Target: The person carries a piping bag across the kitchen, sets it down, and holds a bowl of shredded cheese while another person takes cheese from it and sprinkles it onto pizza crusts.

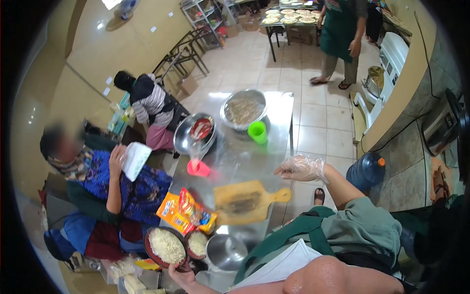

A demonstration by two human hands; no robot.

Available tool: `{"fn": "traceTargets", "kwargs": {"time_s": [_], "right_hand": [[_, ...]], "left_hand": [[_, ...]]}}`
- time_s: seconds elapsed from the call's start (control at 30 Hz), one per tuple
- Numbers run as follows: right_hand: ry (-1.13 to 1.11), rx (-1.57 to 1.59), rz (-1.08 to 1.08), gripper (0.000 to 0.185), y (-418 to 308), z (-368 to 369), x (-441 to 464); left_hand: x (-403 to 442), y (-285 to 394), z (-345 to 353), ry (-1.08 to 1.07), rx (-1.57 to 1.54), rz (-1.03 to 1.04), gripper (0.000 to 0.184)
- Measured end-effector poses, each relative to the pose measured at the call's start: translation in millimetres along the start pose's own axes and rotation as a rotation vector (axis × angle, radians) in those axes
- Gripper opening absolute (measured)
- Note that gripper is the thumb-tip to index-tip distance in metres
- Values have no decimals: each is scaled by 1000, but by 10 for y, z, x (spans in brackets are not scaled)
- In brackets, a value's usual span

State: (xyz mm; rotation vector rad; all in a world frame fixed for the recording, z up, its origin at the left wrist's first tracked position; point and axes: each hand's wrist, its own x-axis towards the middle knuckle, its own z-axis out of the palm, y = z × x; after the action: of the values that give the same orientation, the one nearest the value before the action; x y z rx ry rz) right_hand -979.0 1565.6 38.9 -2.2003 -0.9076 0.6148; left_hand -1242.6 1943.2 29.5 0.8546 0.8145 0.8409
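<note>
My left hand (182,277) grips the rim of a dark bowl (148,249) heaped with pale shreds like grated cheese (166,246). Beside that bowl are a smaller bowl of similar shreds (198,243) and a steel pot (226,252). In a clear plastic glove, my right hand (299,168) hovers by the table's edge, its fingers loosely extended and holding nothing. Closest to it lies a wooden cutting board (252,202) with a dark patch. Orange and red food packets (188,211) rest left of the board.
On the steel table (274,122) stand a large bowl (243,109), a bowl with red sauce (195,134), a green cup (257,132) and a pink cup (198,168). A person at left holds a white pack (135,160). Other people are nearby. A water jug (366,171) stands right.
</note>
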Motion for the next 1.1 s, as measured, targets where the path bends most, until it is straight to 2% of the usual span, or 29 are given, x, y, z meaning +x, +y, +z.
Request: {"fn": "traceTargets", "kwargs": {"time_s": [0.07,0.1,0.13,0.2,0.33,0.4,0.43,0.5,0.53,0.6,0.67,0.73,0.83,0.87,0.93,0.97,1.07,1.1], "right_hand": [[106,105,33,27,362,-254,-218],[112,76,71,26,539,-420,-332],[129,73,73,26,711,-585,-457],[232,-2,180,26,1016,-901,-726],[392,-93,259,26,1436,-1498,-1324],[529,-51,345,25,1693,-1723,-1550],[526,-49,353,25,1758,-1823,-1636],[690,127,416,27,1869,-1971,-1761],[682,130,426,27,1960,-2010,-1768],[846,194,271,27,2135,-2103,-1714],[818,137,215,28,2276,-2251,-1542],[705,-128,127,32,2410,-2414,-1239],[623,-127,190,37,2840,-2611,-701],[629,-138,190,37,3065,-2664,-535],[489,-410,290,37,3521,-2828,-210],[477,-496,311,40,3620,-2998,-76],[428,-450,311,42,3885,-3571,174],[356,-434,370,42,3967,-3737,245]], "left_hand": [[-206,-102,649,-292,-9,-337,39],[-111,-301,853,-303,-5,-337,38],[-83,-512,1043,-390,-44,-288,40],[-319,-832,1777,-581,-12,-322,41],[-509,-1706,2899,-829,30,-560,40],[-763,-2069,3449,-952,84,-733,39],[-927,-2230,3710,-970,148,-778,39],[-1137,-2620,4123,-1037,256,-884,40],[-1195,-2855,4282,-1086,300,-948,41],[-1514,-3070,4674,-1137,418,-1014,40],[-1697,-3331,5004,-1189,487,-1062,42],[-1777,-3665,5286,-1245,556,-1106,44],[-1765,-4099,5827,-1260,705,-1308,46],[-1755,-4209,6032,-1273,699,-1303,46],[-1707,-4482,6453,-1448,621,-1172,52],[-1654,-4616,6723,-1495,644,-1179,60],[-1530,-4878,7374,-1472,628,-1228,61],[-1494,-4905,7575,-1459,663,-1220,61]]}}
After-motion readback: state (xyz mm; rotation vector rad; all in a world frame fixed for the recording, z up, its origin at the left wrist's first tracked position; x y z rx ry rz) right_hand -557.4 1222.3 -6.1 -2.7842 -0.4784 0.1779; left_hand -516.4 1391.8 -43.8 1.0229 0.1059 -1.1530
